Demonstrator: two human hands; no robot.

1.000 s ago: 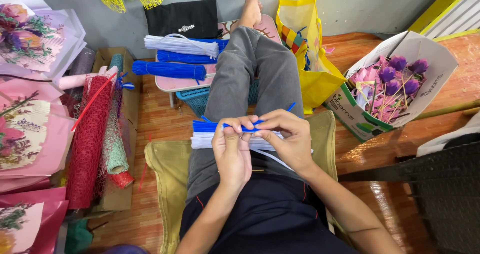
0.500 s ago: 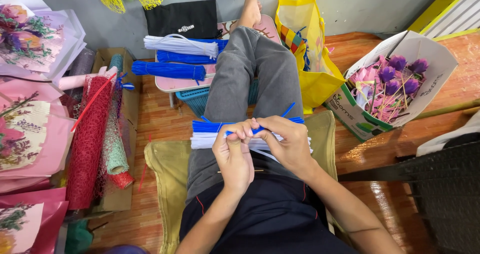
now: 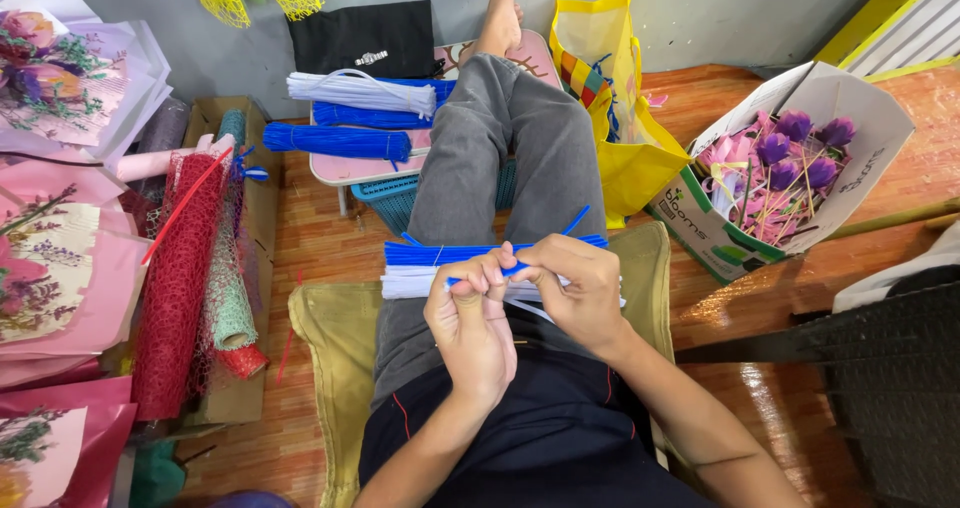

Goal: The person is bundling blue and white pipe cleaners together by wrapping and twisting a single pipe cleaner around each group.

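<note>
**Blue Stem Bent Over a Lap of Wire Bundles**

The person sits on an olive cushion point(image 3: 330, 338) on the wooden floor, legs in grey trousers stretched toward the wall. That cushion serves as the landmark here.

To the right of the cushion stands the largest container, one open cardboard box point(image 3: 850, 128), tipped on its side and holding fuzzy purple and pink flowers on thin stems. Beyond the cushion, just right of the knees, one glossy yellow bag point(image 3: 630, 158) stands open, with striped fabric showing inside. To the cushion's left, a brown carton point(image 3: 262, 218) holds rolls of mesh: one red, one pale green.

Beyond the cushion a small pink worktop point(image 3: 345, 168) carries three bundles of straight fuzzy stems, two blue and one white.

Directly above the cushion, across the lap, lie two more bundles: a blue bundle point(image 3: 440, 254) and a white bundle point(image 3: 410, 286), side by side and touching.

Over these, the left hand point(image 3: 470, 328) and right hand point(image 3: 578, 293) meet. Both are curled narrow, fingertips pinching one blue stem point(image 3: 515, 268) between them, its free end angled up to the right.
</note>
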